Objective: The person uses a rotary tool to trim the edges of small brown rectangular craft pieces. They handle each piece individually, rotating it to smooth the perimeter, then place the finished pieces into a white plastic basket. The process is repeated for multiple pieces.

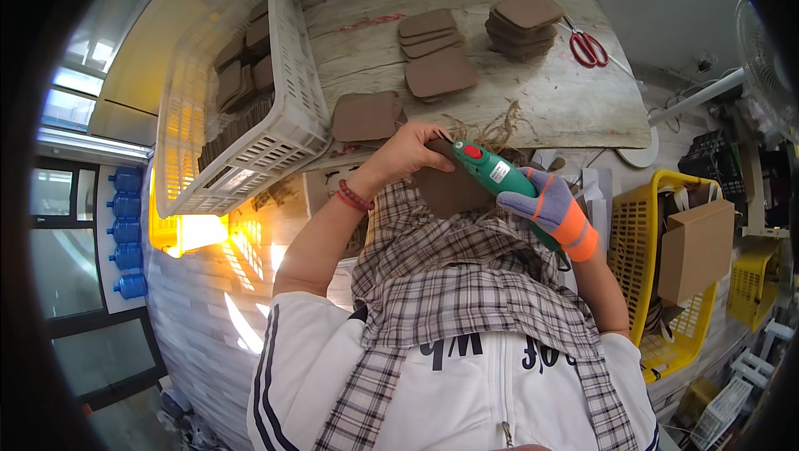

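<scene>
My bare left hand (pixel 406 154), with a red bead bracelet at the wrist, pinches the upper edge of a brown flat pad (pixel 449 193) with rounded corners. The pad hangs in front of my checked apron. In a grey and orange glove, my right hand (pixel 551 208) grips a green handheld power tool (pixel 487 170) with a red button. Its narrow dark tip lies close to the left fingers at the pad's edge. Whether the tip touches the pad, I cannot tell. Behind the tool, loose brown fibres (pixel 499 128) lie at the table's near edge.
On the wood-patterned table (pixel 574 93) are several brown pad stacks (pixel 441 71) and red-handled scissors (pixel 588 49). A white plastic crate (pixel 287 93) of brown pads stands at left. To the right, a yellow basket (pixel 637 243) holds a cardboard box (pixel 697 250); a fan (pixel 766 60) stands beyond.
</scene>
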The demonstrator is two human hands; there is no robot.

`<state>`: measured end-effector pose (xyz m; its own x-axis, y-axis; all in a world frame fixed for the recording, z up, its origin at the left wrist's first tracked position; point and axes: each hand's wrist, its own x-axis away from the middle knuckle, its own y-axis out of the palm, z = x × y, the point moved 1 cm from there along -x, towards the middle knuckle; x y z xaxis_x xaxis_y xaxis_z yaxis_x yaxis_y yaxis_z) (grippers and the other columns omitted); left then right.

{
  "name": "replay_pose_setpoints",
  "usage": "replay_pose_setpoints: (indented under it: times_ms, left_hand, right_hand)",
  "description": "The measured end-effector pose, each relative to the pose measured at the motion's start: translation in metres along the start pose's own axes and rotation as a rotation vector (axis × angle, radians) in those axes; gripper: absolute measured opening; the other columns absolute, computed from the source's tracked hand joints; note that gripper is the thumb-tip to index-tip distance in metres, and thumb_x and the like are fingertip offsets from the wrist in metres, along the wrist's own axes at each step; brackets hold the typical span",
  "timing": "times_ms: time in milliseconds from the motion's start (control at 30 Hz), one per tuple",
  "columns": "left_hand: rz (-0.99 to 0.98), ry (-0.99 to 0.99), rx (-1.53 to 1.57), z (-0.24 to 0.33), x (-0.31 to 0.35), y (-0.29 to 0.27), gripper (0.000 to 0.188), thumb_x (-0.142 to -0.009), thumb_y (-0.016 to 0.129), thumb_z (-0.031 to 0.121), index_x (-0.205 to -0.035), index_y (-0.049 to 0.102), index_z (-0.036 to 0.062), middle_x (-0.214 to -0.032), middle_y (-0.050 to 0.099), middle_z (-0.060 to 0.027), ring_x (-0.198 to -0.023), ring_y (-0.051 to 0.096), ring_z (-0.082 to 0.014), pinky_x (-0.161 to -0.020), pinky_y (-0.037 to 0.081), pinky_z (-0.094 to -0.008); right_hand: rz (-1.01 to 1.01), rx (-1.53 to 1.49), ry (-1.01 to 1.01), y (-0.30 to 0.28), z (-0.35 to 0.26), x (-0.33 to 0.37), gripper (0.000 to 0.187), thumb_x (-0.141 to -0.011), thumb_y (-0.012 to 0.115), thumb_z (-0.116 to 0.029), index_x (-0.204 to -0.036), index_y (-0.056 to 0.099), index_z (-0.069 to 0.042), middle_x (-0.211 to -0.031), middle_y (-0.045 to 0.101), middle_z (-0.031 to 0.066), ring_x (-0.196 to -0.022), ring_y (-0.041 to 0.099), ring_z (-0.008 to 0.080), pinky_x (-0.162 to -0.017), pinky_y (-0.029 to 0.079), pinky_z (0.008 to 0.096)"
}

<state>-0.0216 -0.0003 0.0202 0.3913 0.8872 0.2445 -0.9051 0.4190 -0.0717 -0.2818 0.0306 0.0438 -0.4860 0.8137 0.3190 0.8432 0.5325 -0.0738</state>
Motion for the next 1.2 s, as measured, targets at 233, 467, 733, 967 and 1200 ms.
replay_pose_setpoints:
  times_ms: [233,467,733,967,1200]
  left_hand:
    - [0.532,0.144,0.334,0.0,0.038,-0.083,0.036,-0.078,0.062,-0.004,-0.113,0.054,0.0,-0.101,0.061,-0.0072,-0.091,0.059,-0.0124,-0.081,0.049,-0.0253]
    - [0.914,0.365,-1.218,-0.012,-0.008,-0.082,0.053,-0.08,0.06,0.004,-0.13,0.042,0.0027,-0.129,0.044,-0.0196,-0.127,0.032,-0.0375,-0.108,0.025,-0.0464]
    - [0.602,0.203,-1.16,-0.023,-0.101,-0.072,0.056,-0.075,0.067,0.008,-0.127,0.047,0.004,-0.126,0.048,-0.0147,-0.122,0.039,-0.0319,-0.103,0.029,-0.0463]
    - [0.713,0.324,-1.15,-0.011,-0.096,-0.065,0.043,-0.067,0.074,0.007,-0.107,0.055,0.0035,-0.097,0.055,-0.0131,-0.097,0.049,-0.0299,-0.088,0.039,-0.0425]
    - [0.618,0.102,0.126,0.005,-0.076,-0.043,0.031,-0.076,0.071,0.005,-0.101,0.054,0.003,-0.103,0.057,-0.0083,-0.094,0.056,-0.0208,-0.084,0.044,-0.0332]
  right_hand:
    - [0.096,-0.034,-0.034,-0.008,0.009,-0.003,0.038,-0.079,0.074,-0.027,-0.101,0.06,0.0,-0.067,0.059,0.0002,-0.054,0.052,0.0052,-0.049,0.041,0.0201]
    - [0.202,-0.054,0.046,-0.028,0.037,0.008,0.038,-0.08,0.073,-0.027,-0.101,0.06,0.002,-0.068,0.059,0.0007,-0.056,0.051,0.0051,-0.051,0.042,0.0211]
    - [0.246,-0.035,0.044,-0.027,0.046,0.012,0.034,-0.08,0.072,-0.026,-0.097,0.06,0.001,-0.066,0.058,0.001,-0.055,0.052,0.0058,-0.049,0.041,0.0219]
    - [0.251,-0.123,0.04,-0.028,0.052,0.011,0.034,-0.081,0.072,-0.026,-0.098,0.059,0.001,-0.065,0.058,0.0015,-0.052,0.053,0.0065,-0.047,0.041,0.022]
    - [0.297,-0.131,0.03,-0.024,0.037,0.01,0.035,-0.081,0.072,-0.026,-0.098,0.058,0.001,-0.065,0.058,0.0014,-0.051,0.053,0.0069,-0.046,0.042,0.0219]
